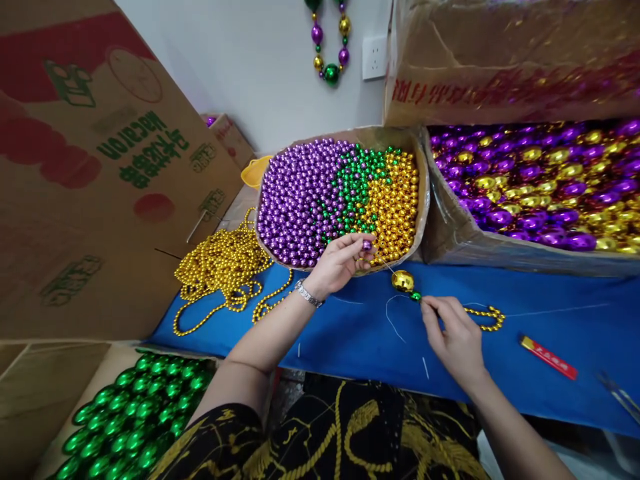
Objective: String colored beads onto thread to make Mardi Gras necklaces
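My left hand (345, 259) pinches a small purple bead (367, 245) at the front edge of the box of small beads (424, 200). A thin thread (388, 267) runs from near those fingertips to a large gold bead (403, 281). Next to the gold bead sits a small green bead (415, 296). My right hand (455, 337) is closed on the strand just beside the green bead. Behind that hand lies a short piece of gold bead chain (493, 319). The box holds purple beads (300, 193), green beads (356, 183) and gold beads (397, 200).
Gold bead chains (223, 267) lie heaped on the blue table (350, 333). A carton of large purple and gold beads (500, 247) stands right. A tall carton (100, 233) rises left, above large green beads (130, 413). A red packet (549, 357) and tweezers (620, 393) lie right.
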Available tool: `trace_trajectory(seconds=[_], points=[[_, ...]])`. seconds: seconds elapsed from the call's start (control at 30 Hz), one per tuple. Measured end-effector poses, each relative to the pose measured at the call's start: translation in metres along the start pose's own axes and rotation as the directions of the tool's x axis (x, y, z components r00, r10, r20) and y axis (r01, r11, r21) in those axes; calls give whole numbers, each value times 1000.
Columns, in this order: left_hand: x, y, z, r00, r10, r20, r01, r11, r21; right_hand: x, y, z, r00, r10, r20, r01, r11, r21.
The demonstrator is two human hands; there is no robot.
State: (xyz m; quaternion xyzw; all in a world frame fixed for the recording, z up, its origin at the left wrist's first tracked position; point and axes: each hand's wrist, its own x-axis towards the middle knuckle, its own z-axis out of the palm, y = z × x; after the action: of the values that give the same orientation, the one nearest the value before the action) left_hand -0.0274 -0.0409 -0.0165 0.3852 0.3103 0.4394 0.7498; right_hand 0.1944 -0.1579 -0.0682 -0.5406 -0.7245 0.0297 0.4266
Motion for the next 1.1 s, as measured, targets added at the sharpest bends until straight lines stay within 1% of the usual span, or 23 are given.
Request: trace_trajectory(seconds=[0.13, 0.3, 0.4, 0.5, 0.6, 0.77, 0.8, 0.87, 0.93, 0.97, 1.03, 1.1], points=[[-9, -8, -1, 1000, -2, 15, 3, 1000, -27, -2, -2, 1, 1000, -22, 9, 22, 1000, 1], [-17, -11, -2, 1000, 22, 18, -22, 999, 23, -5, 1, -1, 997, -71, 28, 72, 997, -34], [-23, -10, -3, 997, 77, -10, -75, 989, 126, -8, 4, -3, 988, -155, 9, 154, 970, -187], [-29, -11, -6, 993, 113, -38, -101, 967, 233, -12, 5, -4, 969, -248, -9, 229, 907, -354], [-35, -15, -11, 995, 76, -58, -61, 972, 227, -18, 4, -1, 961, -278, 3, 256, 880, -400], [-44, -21, -15, 996, 24, -84, -9, 986, 166, -28, 3, 1, 953, -302, 34, 289, 866, -407], [-46, -22, -14, 995, 38, -91, -20, 982, 189, -28, 2, 1, 953, -300, 37, 288, 866, -408], [-49, -25, -11, 989, 109, -99, -77, 957, 280, -29, -1, 3, 957, -286, 44, 279, 871, -403], [-52, -33, -8, 979, 179, -95, -135, 926, 353, -31, -2, 8, 969, -240, 50, 242, 905, -349], [-54, -40, -8, 977, 191, -91, -146, 919, 367, -33, -2, 12, 979, -193, 57, 201, 936, -289], [-57, -58, -10, 979, 178, -97, -129, 917, 376, -38, 0, 21, 993, -77, 87, 89, 986, -143], [-59, -79, -14, 973, 198, -116, -129, 890, 437, -45, 5, 29, 989, 6, 149, 1, 999, -45]])
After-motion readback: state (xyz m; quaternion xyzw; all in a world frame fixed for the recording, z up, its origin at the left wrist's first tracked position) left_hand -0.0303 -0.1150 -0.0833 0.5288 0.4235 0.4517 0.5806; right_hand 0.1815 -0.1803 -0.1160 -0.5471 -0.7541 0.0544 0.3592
